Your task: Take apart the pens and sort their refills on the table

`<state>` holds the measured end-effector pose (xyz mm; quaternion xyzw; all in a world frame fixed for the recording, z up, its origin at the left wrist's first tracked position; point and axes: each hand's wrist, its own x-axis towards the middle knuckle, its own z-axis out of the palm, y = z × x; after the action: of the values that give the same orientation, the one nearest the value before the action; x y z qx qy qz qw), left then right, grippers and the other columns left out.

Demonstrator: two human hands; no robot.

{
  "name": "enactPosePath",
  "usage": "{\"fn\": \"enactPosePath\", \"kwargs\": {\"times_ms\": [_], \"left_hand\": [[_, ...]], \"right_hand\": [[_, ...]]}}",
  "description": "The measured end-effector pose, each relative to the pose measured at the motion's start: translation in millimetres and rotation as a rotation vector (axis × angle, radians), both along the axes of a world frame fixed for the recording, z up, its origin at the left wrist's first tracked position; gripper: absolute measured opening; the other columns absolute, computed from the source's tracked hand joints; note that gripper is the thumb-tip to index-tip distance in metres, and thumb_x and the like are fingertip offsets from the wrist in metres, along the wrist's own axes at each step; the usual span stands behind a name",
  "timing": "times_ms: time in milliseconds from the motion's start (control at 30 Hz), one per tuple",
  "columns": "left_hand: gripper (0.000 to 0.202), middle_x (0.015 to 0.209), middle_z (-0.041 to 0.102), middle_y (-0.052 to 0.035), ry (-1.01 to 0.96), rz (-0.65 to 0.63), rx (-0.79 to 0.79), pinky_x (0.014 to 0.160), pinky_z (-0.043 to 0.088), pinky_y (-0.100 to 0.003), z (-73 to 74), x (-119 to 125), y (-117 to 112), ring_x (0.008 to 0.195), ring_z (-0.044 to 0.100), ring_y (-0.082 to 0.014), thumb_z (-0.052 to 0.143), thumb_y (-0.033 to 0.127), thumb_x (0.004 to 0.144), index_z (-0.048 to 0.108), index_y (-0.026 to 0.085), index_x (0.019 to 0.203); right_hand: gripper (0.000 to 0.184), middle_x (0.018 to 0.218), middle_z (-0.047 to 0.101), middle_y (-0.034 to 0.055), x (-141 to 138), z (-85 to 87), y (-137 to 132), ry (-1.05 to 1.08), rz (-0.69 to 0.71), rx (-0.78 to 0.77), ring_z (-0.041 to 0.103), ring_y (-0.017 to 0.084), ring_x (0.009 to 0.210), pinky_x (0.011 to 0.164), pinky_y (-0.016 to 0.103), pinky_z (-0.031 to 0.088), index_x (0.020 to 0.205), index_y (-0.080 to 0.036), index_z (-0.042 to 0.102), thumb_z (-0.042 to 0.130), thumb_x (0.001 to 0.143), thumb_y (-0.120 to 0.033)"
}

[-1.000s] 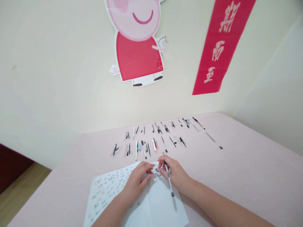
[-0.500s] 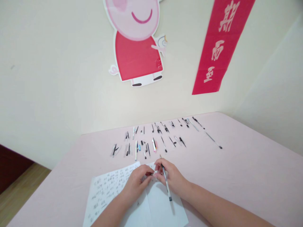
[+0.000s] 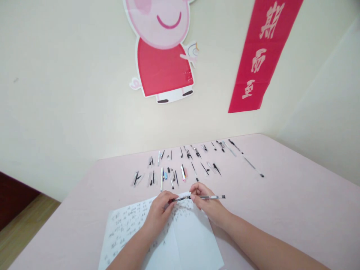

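My right hand (image 3: 205, 200) pinches a clear pen with a black end (image 3: 209, 197), held level and pointing left. My left hand (image 3: 161, 208) pinches a small dark piece, apparently the pen's cap (image 3: 176, 199), right at the pen's tip. Both hands hover over a sheet of white paper (image 3: 185, 243) covered with handwriting on its left half, lying on the pale pink table (image 3: 295, 210).
Beyond the hands lie two rows of several pens and pen parts (image 3: 182, 167), with two longer pens at the right end (image 3: 253, 165). A cartoon pig cutout (image 3: 164, 63) and a red banner (image 3: 258, 63) hang on the cream wall. Wood floor (image 3: 19, 232) shows at left.
The pen swung from pointing toward me to lying level, its end out to the right. Both hands shifted slightly away from me, and the left fingers met the pen's tip.
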<state>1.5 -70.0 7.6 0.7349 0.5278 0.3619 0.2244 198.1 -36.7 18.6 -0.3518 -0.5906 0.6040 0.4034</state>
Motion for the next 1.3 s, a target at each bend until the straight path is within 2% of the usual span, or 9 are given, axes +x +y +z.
{"fn": "enactPosePath", "kwargs": {"times_ms": [200,500,633,733,833,933,1000,1100,1300], "left_hand": [[0.017,0.084,0.062,-0.0051,-0.017,-0.035,0.020,0.073,0.045,-0.030,-3.6,0,-1,0.080,0.057,-0.0162,0.049,0.024,0.082,0.063,0.020,0.091],[0.017,0.082,0.061,-0.0040,-0.034,-0.084,0.022,0.071,0.046,-0.028,-5.2,2,-1,0.078,0.057,-0.0146,0.050,0.023,0.082,0.064,0.020,0.092],[0.016,0.080,0.061,-0.0041,-0.039,-0.076,0.019,0.070,0.045,-0.028,-4.7,2,-1,0.076,0.057,-0.0144,0.051,0.021,0.081,0.064,0.020,0.091],[0.016,0.079,0.061,-0.0046,-0.036,-0.039,0.008,0.069,0.045,-0.028,-3.5,1,-1,0.075,0.057,-0.0150,0.052,0.022,0.080,0.064,0.019,0.090],[0.016,0.080,0.062,-0.0054,-0.037,-0.014,0.005,0.070,0.046,-0.030,-3.4,0,-1,0.076,0.057,-0.0158,0.052,0.023,0.080,0.065,0.019,0.089],[0.017,0.082,0.062,-0.0062,-0.050,-0.005,0.008,0.072,0.046,-0.031,-4.4,-1,-1,0.078,0.057,-0.0163,0.051,0.024,0.081,0.065,0.019,0.090],[0.018,0.082,0.062,-0.0066,-0.055,0.004,0.010,0.072,0.046,-0.031,-5.2,-2,0,0.078,0.058,-0.0166,0.051,0.025,0.081,0.065,0.019,0.090],[0.018,0.080,0.062,-0.0060,-0.062,0.013,0.019,0.070,0.046,-0.030,-5.7,-3,0,0.076,0.058,-0.0163,0.052,0.026,0.080,0.067,0.019,0.089],[0.018,0.073,0.059,-0.0034,-0.025,0.047,0.045,0.065,0.045,-0.027,-5.5,-5,-1,0.069,0.057,-0.0143,0.053,0.025,0.080,0.068,0.020,0.088]], "right_hand": [[0.018,0.061,0.042,-0.0057,-2,-2.1,1,-0.023,0.014,0.004,0.037,0.009,0.054,0.051,0.021,0.028,0.074,-0.020,0.046,0.059,0.071,-0.031],[0.027,0.056,0.039,-0.0074,0,-8.2,4,-0.073,0.043,0.023,0.033,0.008,0.051,0.050,0.021,0.025,0.074,-0.019,0.050,0.066,0.068,-0.040],[0.033,0.054,0.036,-0.0080,4,-5.0,5,0.021,0.066,-0.013,0.030,0.008,0.049,0.048,0.021,0.023,0.082,-0.019,0.053,0.066,0.069,-0.046],[0.036,0.056,0.037,-0.0065,7,-5.6,8,0.103,0.016,-0.075,0.030,0.008,0.047,0.044,0.021,0.021,0.087,-0.019,0.053,0.053,0.077,-0.053],[0.040,0.057,0.040,-0.0046,11,-7.1,12,0.150,-0.114,-0.077,0.032,0.009,0.047,0.042,0.022,0.021,0.088,-0.019,0.053,0.041,0.082,-0.056],[0.038,0.061,0.043,-0.0029,14,-6.2,16,0.110,-0.285,-0.056,0.036,0.010,0.049,0.044,0.022,0.027,0.083,-0.019,0.053,0.042,0.081,-0.056],[0.038,0.061,0.043,-0.0024,15,-4.7,16,0.031,-0.350,-0.027,0.038,0.011,0.051,0.046,0.023,0.029,0.078,-0.020,0.052,0.044,0.080,-0.056],[0.038,0.059,0.040,-0.0028,14,-4.7,14,-0.078,-0.356,0.063,0.040,0.013,0.053,0.048,0.023,0.031,0.076,-0.020,0.052,0.041,0.082,-0.056],[0.036,0.060,0.038,-0.0037,13,-15.1,14,-0.136,-0.236,0.121,0.041,0.013,0.057,0.052,0.023,0.034,0.079,-0.021,0.051,0.036,0.086,-0.053]]}}
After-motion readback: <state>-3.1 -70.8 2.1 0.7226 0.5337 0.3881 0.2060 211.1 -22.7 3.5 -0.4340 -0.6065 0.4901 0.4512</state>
